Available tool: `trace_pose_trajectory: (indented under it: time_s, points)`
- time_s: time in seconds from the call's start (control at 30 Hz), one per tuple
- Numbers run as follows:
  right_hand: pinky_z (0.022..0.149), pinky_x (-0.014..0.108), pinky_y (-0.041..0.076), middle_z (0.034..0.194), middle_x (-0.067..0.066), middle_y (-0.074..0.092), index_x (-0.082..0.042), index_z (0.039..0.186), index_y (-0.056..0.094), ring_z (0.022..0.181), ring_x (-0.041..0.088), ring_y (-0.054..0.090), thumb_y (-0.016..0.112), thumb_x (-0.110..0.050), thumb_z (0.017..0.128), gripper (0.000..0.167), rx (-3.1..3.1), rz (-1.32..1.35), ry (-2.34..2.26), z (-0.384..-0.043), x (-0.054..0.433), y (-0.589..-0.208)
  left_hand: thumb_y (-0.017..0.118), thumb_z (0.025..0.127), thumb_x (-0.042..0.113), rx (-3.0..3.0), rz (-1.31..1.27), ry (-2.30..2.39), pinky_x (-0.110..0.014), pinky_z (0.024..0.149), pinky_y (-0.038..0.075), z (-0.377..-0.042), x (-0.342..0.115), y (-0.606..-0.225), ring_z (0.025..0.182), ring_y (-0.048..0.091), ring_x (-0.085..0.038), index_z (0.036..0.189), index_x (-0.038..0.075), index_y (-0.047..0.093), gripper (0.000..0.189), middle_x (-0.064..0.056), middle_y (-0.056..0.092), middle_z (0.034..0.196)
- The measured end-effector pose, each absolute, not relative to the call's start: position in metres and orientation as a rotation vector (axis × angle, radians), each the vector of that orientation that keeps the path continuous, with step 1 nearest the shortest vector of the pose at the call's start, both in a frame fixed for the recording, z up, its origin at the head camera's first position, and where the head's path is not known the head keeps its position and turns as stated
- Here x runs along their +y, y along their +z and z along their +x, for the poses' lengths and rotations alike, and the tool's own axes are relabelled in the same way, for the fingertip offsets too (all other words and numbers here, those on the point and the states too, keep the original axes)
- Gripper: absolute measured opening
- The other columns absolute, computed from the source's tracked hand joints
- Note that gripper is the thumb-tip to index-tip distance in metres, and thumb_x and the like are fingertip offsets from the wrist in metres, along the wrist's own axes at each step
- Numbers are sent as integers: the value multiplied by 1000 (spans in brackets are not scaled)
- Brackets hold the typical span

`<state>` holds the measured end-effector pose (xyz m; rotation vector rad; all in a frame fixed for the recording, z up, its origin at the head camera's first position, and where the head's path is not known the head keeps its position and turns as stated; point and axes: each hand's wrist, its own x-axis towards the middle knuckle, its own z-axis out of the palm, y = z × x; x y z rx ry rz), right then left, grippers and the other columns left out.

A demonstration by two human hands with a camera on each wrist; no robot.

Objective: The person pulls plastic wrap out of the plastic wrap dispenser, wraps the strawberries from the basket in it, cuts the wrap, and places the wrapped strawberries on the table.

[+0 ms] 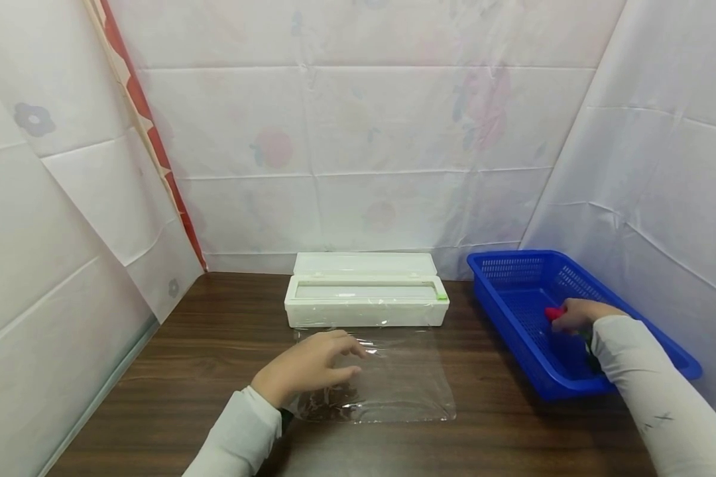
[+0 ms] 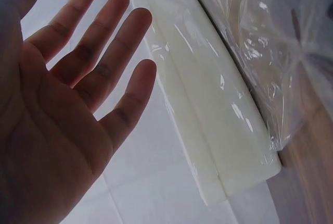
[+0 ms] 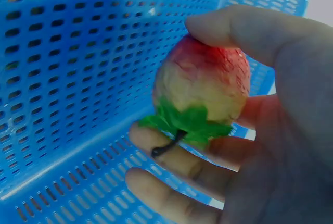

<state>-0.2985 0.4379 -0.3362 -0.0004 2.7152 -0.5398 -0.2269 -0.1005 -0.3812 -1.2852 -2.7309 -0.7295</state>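
My right hand (image 1: 585, 315) is inside the blue plastic basket (image 1: 507, 324) and holds a strawberry (image 3: 203, 86) between thumb and fingers. In the right wrist view the strawberry is red fading to pale yellow, with green leaves and a dark stem. My left hand (image 1: 313, 368) hovers over a sheet of clear plastic wrap (image 1: 400, 377), its fingers spread and relaxed, holding nothing. The wrap runs from a white dispenser box (image 1: 366, 311), whose lid (image 1: 364, 264) stands raised, and lies on the table in front of it.
A dark wooden table (image 1: 227, 351) bears everything. Pale printed sheeting (image 1: 364, 132) walls off the back and both sides. A small green piece (image 1: 441, 297) sits at the right end of the box. The basket stands against the right-hand sheeting.
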Motion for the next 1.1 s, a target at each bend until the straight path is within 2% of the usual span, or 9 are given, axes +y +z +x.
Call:
trace_pose_trajectory:
  time_s: [0.23, 0.37, 0.6, 0.9, 1.1]
  points:
    - [59, 35, 46, 87, 15, 54, 14, 110, 48, 72, 26, 53, 66, -20, 86, 45, 2833, -73, -573, -302, 434, -331, 65, 99, 26, -2744, -1242, -785, -37, 92, 51, -228, -110, -379, 109, 62, -17, 120, 17, 69, 23, 7, 65, 117]
    - [61, 36, 46, 91, 21, 56, 16, 112, 46, 77, 31, 54, 69, -23, 86, 53, 2940, -116, -517, -302, 430, -326, 64, 99, 30, -2756, -1211, -792, -39, 94, 50, -230, -113, -377, 109, 62, -17, 120, 17, 68, 24, 8, 65, 117]
    - [68, 42, 47, 91, 25, 59, 17, 111, 47, 80, 36, 58, 74, -24, 85, 56, 3111, -210, -506, -302, 423, -322, 64, 100, 29, -2715, -1236, -784, -39, 93, 51, -234, -118, -378, 108, 63, -18, 119, 16, 67, 23, 6, 66, 117]
    - [66, 41, 47, 99, 32, 59, 19, 127, 42, 82, 37, 60, 72, -25, 89, 65, 3254, -291, -567, -303, 414, -324, 62, 101, 29, -2721, -1245, -810, -38, 93, 51, -235, -121, -378, 109, 62, -18, 118, 17, 66, 22, 6, 65, 118]
    - [69, 46, 50, 107, 36, 56, 18, 132, 38, 86, 41, 59, 73, -28, 91, 71, 3293, -320, -669, -297, 394, -314, 64, 100, 26, -2695, -1223, -805, -37, 92, 51, -237, -125, -378, 107, 63, -19, 117, 15, 67, 21, 5, 66, 116]
